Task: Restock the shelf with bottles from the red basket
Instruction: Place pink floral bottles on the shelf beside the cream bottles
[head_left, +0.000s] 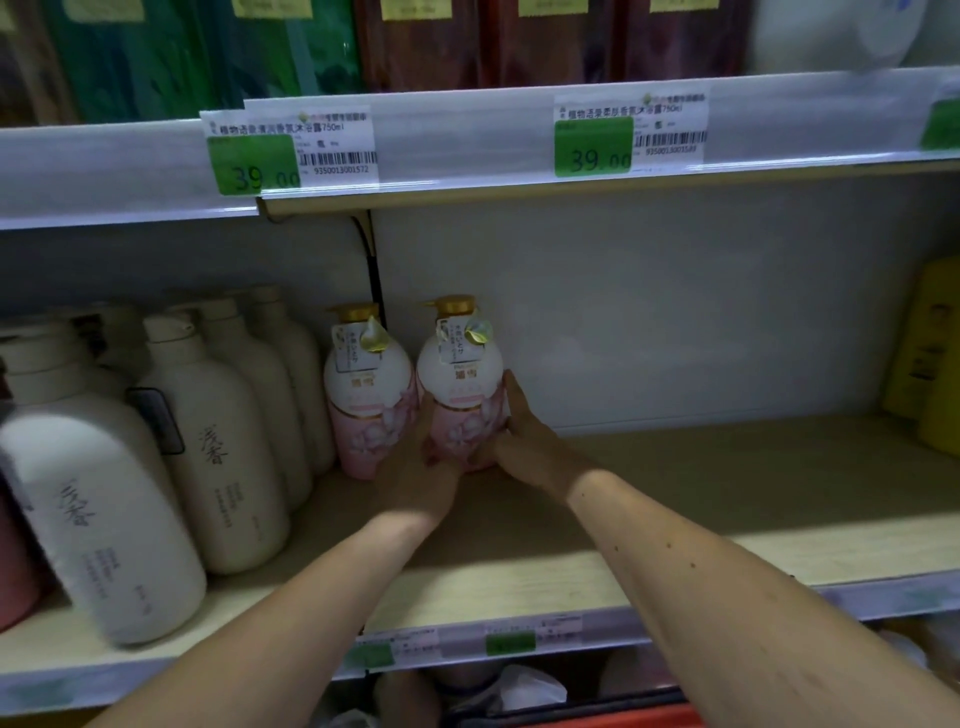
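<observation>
Risk: nudging left pink-and-white gold-capped pump bottle (368, 395) at frame centre while seating its twin, right pink-and-white pump bottle (458, 384), just beside it; could topple toward cream bottle row (218, 431) at left. Left hand (415, 467) cupping twin's lower front-left, right hand (519, 431) wrapping its right side. Both forearms stretched deep over wooden shelf (675, 499). Red basket (613, 714) edge at bottom.

I saw two pink-and-white pump bottles with gold caps standing upright at the back of the wooden shelf (675, 483). The right bottle (460, 384) stood just beside the left bottle (366, 395). The red basket's rim (597, 719) showed below the shelf edge.
</observation>
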